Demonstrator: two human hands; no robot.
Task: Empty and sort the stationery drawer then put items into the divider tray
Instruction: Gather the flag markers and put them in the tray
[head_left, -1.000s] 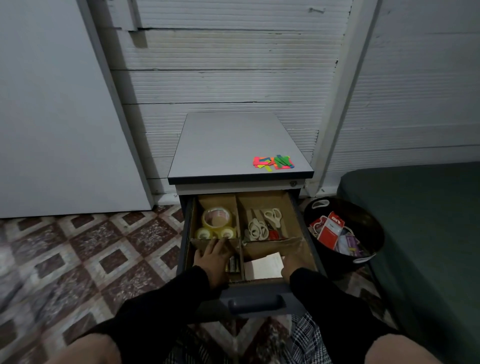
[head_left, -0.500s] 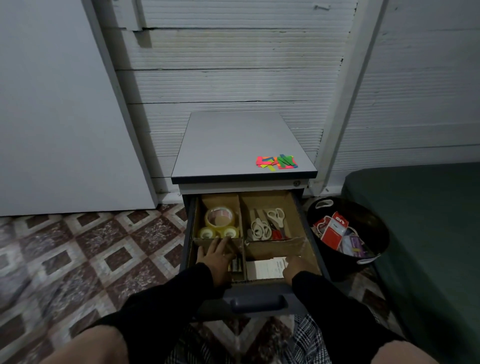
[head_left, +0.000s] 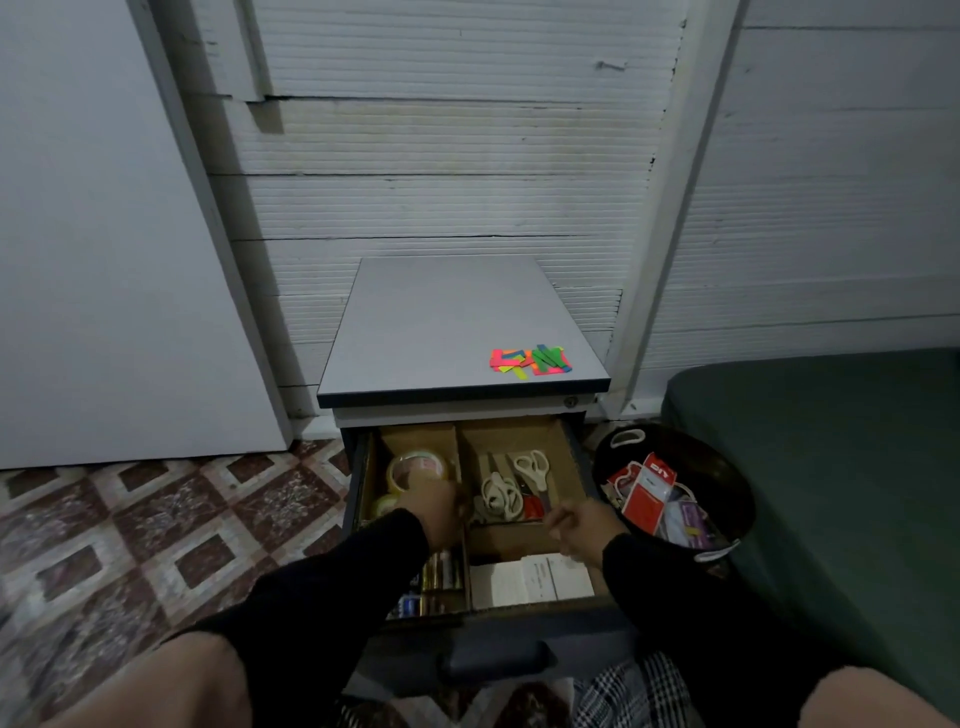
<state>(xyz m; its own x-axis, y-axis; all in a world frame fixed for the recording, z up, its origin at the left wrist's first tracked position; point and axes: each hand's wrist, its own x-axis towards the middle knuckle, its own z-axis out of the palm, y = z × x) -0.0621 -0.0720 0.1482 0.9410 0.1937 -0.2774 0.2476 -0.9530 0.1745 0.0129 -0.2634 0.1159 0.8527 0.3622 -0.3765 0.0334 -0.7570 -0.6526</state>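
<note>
Left hand (head_left: 439, 506) is blurred; its fingers cannot be made out, and whether they grip anything cannot be told. It covers part of the tape rolls (head_left: 415, 470) just beyond the fingers. Right hand (head_left: 582, 522) fingers look curled, too blurred to tell if they pinch something. Print on the white paper pad (head_left: 530, 579) below the right fingers is unreadable. Batteries (head_left: 441, 571) are half hidden under the left sleeve. Basket (head_left: 727, 478) contents are too small to identify.

Neon pink, green and yellow paper flags (head_left: 530, 361) are showing against the grey cabinet top (head_left: 447, 322). Brown cardboard divider tray (head_left: 511, 434) is holding white-handled scissors (head_left: 531, 467). The floor (head_left: 156, 519) is showing a maroon-and-cream diamond pattern.
</note>
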